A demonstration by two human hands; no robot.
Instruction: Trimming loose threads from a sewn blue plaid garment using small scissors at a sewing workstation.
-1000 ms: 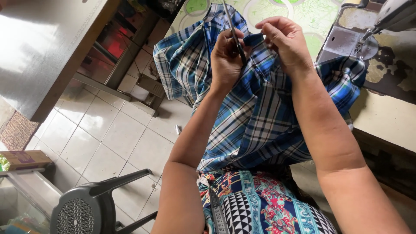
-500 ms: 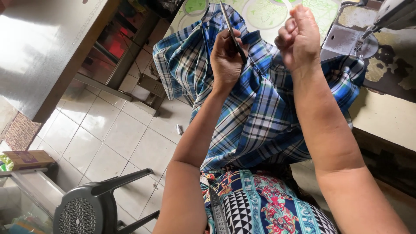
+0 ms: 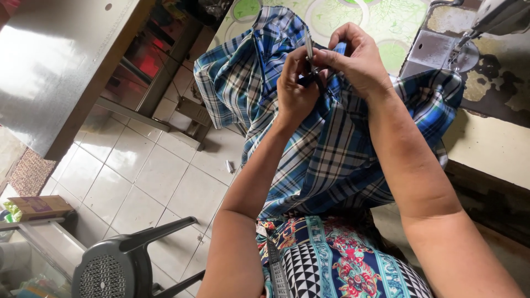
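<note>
Between both raised hands, small thread snips [image 3: 310,58] work at the blue plaid fabric [image 3: 326,154]; left hand [image 3: 295,94] is curled around their grip, right hand [image 3: 359,60] pinches a fold taut beside the blades. Cloth drapes over the lap, near the sewing machine [image 3: 486,22]. Risks: blades nicking fabric or the pinching fingertips; fold slipping loose

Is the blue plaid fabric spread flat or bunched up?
Bunched up. The blue plaid fabric is gathered between the left hand and right hand, falling in deep folds to the lap, one end lying over the worn table edge.
</note>
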